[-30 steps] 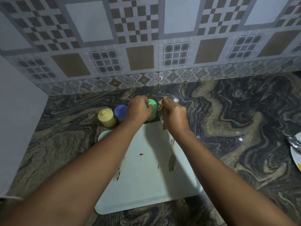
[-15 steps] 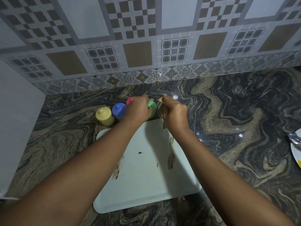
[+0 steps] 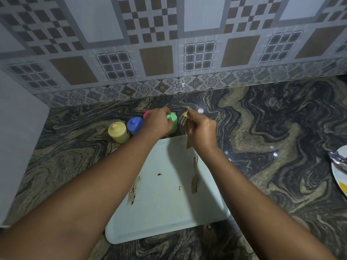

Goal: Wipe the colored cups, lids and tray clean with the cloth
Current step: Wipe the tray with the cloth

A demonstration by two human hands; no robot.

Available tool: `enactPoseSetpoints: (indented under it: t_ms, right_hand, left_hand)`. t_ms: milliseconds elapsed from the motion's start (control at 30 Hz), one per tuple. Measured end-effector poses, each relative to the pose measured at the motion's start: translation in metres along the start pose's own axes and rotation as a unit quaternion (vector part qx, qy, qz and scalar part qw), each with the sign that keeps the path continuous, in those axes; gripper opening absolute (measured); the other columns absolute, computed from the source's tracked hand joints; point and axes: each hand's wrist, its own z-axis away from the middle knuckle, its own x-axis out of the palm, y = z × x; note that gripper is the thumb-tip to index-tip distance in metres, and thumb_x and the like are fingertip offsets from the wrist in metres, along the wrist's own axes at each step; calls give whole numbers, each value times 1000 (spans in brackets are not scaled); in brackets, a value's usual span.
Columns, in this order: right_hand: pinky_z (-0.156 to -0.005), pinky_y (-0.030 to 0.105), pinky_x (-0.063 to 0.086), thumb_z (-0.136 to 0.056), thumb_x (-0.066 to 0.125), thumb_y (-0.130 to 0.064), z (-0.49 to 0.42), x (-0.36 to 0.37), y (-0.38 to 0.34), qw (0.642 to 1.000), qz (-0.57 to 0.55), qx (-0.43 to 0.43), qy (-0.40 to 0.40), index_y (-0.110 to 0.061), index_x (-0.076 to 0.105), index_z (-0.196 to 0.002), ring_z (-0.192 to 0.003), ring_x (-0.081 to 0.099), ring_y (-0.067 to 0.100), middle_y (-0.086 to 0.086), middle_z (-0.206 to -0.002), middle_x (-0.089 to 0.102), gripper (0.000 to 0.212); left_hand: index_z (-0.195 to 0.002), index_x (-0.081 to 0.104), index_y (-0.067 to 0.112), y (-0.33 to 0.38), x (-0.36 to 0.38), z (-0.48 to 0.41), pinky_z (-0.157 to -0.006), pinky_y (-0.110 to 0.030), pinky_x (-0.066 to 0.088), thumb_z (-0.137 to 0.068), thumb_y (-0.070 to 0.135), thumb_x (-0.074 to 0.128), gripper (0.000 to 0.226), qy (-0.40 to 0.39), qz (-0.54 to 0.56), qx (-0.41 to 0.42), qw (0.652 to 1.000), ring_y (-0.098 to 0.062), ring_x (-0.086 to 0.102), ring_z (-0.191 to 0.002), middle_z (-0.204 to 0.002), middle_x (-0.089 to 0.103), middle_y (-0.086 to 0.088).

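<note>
The left hand was curled over the green cup, fingers wrapped round its top, at the far edge of the tray. The right hand was closed on a tan cloth, one corner poking up above the knuckles and a strip hanging down toward the tray; the cloth sat just beside the green cup, though whether it touched could not be told. Left of the green cup, a pink cup showed partly behind the left hand, then a blue cup and a yellow cup, both lidded and upright on the bench. The pale tray lay flat under both forearms, marked with brown smears and specks. At the far right edge sat a white plate.
</note>
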Motion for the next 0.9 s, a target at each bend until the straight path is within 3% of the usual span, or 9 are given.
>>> enactPoseSetpoints:
  t_ms: [67, 200, 333, 467, 567, 633, 700, 800, 900]
  right_hand:
    - [-101, 40, 56, -88, 57, 13, 1, -1, -2, 1000, -4, -1, 3, 6, 73, -118, -112, 72, 33, 23, -117, 73, 34]
    - [-106, 34, 50, -86, 59, 15, 5, -3, -4, 1000, -5, 2, 11, 7, 72, -117, -113, 71, 35, 24, -118, 72, 35]
    - [-104, 31, 48, -84, 60, 17, 6, -4, -8, 1000, -11, 4, 19, 8, 73, -114, -109, 72, 36, 25, -115, 73, 34]
    - [-97, 35, 56, -85, 60, 15, 7, -8, -8, 1000, -27, 6, 9, 4, 74, -116, -102, 75, 31, 22, -109, 76, 36]
    - [-89, 17, 51, -87, 63, 8, 8, -14, -5, 999, -23, 49, -4, -3, 75, -118, -95, 75, 26, 17, -105, 78, 35]
    - [-81, 4, 45, -88, 68, 1, 7, -23, -4, 996, -35, 79, -5, -7, 78, -114, -90, 75, 17, 12, -101, 80, 29]
    - [-76, 4, 48, -88, 71, -5, 6, -37, -10, 991, -65, 115, -20, -13, 81, -107, -82, 71, 3, 5, -97, 81, 23]
    - [-67, 20, 54, -89, 74, -8, 5, -62, -29, 969, -165, 143, -112, -24, 80, -94, -68, 68, -1, -8, -82, 79, 18]
    - [-71, 21, 57, -89, 78, -7, 6, -87, -54, 956, -198, 86, -198, -27, 78, -92, -75, 70, 1, -7, -85, 80, 20]
  left_hand:
    - [-117, 65, 19, 0, 1, -1, -84, -38, 53, -89, 26, 61, 29, -4, -3, -3, 1000, -34, 66, -95, -104, 71, -14]
    - [-129, 58, 16, 1, 7, 0, -55, -43, 60, -96, 17, 55, 33, -40, 23, -10, 999, -35, 66, -75, -113, 63, -17]
    - [-132, 57, 15, 0, 12, -2, -88, -43, 52, -95, 20, 56, 38, -43, -54, 15, 997, -36, 59, -110, -123, 62, -18]
    - [-133, 57, 19, 10, 1, -3, -88, -40, 49, -89, 26, 61, 45, -50, -141, 17, 989, -32, 60, -113, -126, 62, -10]
    - [-145, 45, 23, 16, -12, 5, -88, -43, 50, -91, 29, 57, 55, -25, -132, 25, 991, -33, 58, -118, -139, 53, -7]
    - [-140, 50, 22, 15, -22, 19, -87, -43, 51, -94, 32, 53, 47, 40, -77, 51, 995, -33, 58, -116, -138, 53, -5]
    - [-130, 60, 22, 10, -30, 37, -86, -38, 52, -93, 28, 59, 37, 94, 48, 75, 992, -27, 61, -110, -129, 60, -1]
    - [-138, 55, 23, 8, -50, 72, -97, -18, 47, -85, 23, 77, 58, 5, 273, 71, 959, -2, 58, -117, -133, 60, 9]
    - [-141, 52, 20, 11, -68, 106, -90, 1, 35, -78, 20, 83, 70, -68, 336, 98, 934, 24, 47, -114, -128, 59, 15]
